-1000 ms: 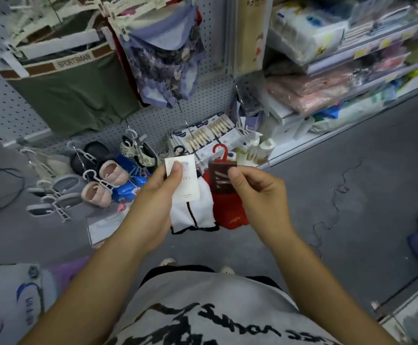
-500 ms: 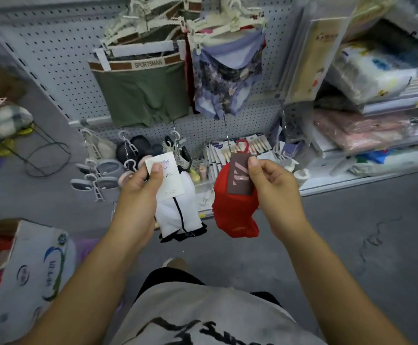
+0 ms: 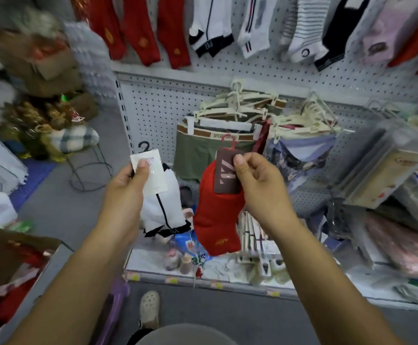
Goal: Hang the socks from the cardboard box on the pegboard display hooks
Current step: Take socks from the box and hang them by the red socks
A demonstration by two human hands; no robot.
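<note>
Now each hand carries one pair. The left hand [image 3: 128,180] has its fingers [image 3: 142,168] pinched narrow on the card of the white socks [image 3: 163,207], and the right hand [image 3: 257,180] pinches the dark card of the red socks [image 3: 215,220] the same way. Both pairs dangle in front of the lower pegboard [image 3: 153,100], well below the hung socks [image 3: 210,26] along the top. The box [image 3: 9,247] sits at lower left with more pairs inside.

With both hands full, neither can steady a peg, so the small black hook [image 3: 143,146] or red hook [image 3: 229,140] may miss and drop its pair. A thumb grip on the card alone could also slip or tear it. Reaching up, a dangling pair might snag the underwear hangers [image 3: 237,108].
</note>
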